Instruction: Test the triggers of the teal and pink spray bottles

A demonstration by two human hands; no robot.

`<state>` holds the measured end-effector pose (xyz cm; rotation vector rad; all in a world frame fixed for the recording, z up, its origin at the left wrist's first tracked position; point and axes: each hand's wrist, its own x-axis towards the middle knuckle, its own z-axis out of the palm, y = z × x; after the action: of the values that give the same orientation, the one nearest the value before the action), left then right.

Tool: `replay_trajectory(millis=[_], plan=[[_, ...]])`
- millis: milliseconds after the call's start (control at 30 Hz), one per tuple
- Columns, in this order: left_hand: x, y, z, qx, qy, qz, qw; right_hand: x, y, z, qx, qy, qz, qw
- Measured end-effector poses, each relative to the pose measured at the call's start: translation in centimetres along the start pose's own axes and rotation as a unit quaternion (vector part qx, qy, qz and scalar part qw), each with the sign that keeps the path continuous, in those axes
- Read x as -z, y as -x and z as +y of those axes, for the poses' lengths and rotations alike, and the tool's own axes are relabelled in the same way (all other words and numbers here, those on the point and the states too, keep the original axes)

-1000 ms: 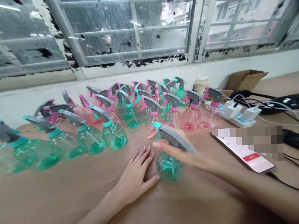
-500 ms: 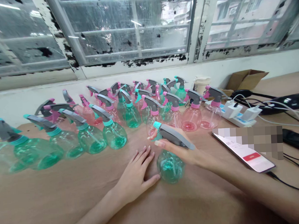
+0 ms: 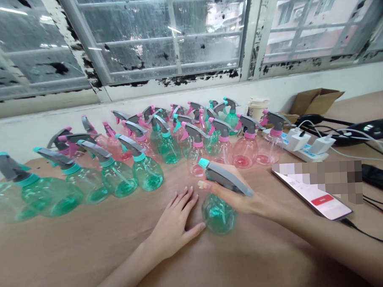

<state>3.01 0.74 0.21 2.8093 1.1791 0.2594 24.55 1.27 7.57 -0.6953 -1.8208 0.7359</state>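
Note:
My right hand point(image 3: 236, 196) is closed round the neck and trigger head of a green spray bottle point(image 3: 219, 216), which stands upright on the table. The bottle's grey head has a turquoise nozzle that points to the far left. Its trigger is hidden behind the fingers. My left hand point(image 3: 174, 224) lies flat on the table, fingers spread, with the thumb tip close to the bottle's base. Beyond it, another green spray bottle point(image 3: 147, 173) stands at the near end of a row. A pink spray bottle point(image 3: 196, 154) stands just past my right hand.
Several green and pink spray bottles point(image 3: 244, 151) stand along the wall below the windows. To the right are a power strip point(image 3: 309, 153) with chargers, a phone point(image 3: 330, 207) on a cable, and black cords. A cardboard box point(image 3: 315, 102) and a pale cup point(image 3: 258, 106) stand behind.
The held bottle's head has shifted slightly right, and the right fingers seen beyond the nozzle have drawn in out of sight. My left hand stays flat in place.

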Motion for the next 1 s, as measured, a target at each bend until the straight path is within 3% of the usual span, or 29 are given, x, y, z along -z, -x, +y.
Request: replay_trajectory(millis=[200,400,600,733,900,1000], plan=[[0.2,-0.1,0.1,0.003,0.001,-0.014,1.0,-0.1,-0.1,-0.5,-0.048,-0.046,-0.022,0.998],[0.3,-0.1,0.3,0.005,0.02,-0.003,1.0,-0.5,0.3,-0.1,-0.037,-0.075,0.003,0.997],[0.4,-0.1,0.3,0.011,0.022,-0.012,1.0,-0.2,0.8,0.4,-0.061,0.019,-0.002,0.998],[0.3,0.0,0.2,0.013,0.01,-0.02,1.0,0.5,1.8,0.3,-0.031,0.105,0.006,0.994],[0.3,-0.1,0.2,0.013,0.006,-0.026,1.0,1.9,3.7,0.2,-0.04,0.176,-0.079,0.98],[0.2,-0.1,0.1,0.011,0.004,-0.019,1.0,2.5,4.7,-0.1,-0.051,0.205,-0.096,0.973]])
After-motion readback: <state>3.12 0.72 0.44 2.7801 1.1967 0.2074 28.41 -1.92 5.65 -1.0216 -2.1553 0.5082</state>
